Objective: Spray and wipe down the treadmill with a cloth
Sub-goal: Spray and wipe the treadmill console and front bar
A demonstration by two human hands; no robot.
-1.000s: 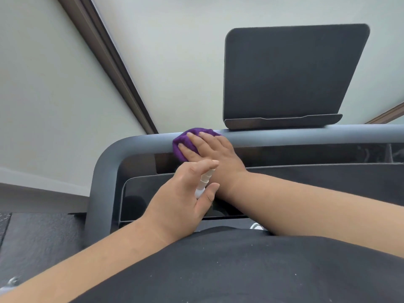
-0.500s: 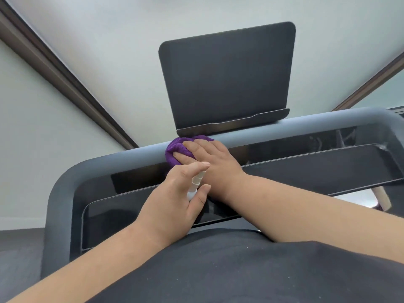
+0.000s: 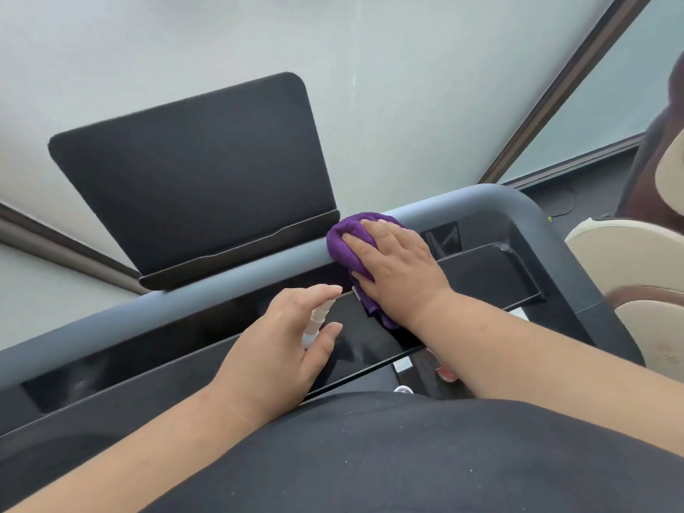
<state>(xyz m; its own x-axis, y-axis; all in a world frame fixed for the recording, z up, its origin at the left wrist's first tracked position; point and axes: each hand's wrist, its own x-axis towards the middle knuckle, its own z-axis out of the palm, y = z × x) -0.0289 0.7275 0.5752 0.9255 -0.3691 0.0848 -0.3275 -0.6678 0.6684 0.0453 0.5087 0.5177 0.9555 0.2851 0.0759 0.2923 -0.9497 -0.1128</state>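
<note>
My right hand (image 3: 398, 266) presses a purple cloth (image 3: 344, 240) flat against the treadmill's grey top rail (image 3: 462, 201), just right of the dark tablet stand (image 3: 200, 172). Part of the cloth hangs down over the glossy black console panel (image 3: 207, 349). My left hand (image 3: 281, 346) is wrapped around a small white spray bottle (image 3: 316, 320), whose nozzle shows between forefinger and thumb, held over the black panel to the left of the cloth. Most of the bottle is hidden in my palm.
The grey rail curves down at the right corner (image 3: 547, 231). A cream and brown chair (image 3: 636, 261) stands to the right of the treadmill. A pale wall (image 3: 407, 87) rises behind it. My black shirt (image 3: 407, 457) fills the bottom of the view.
My right hand has slid the cloth rightward along the rail, from left of the tablet stand to its right end. The view has turned right, and my left hand followed with the bottle.
</note>
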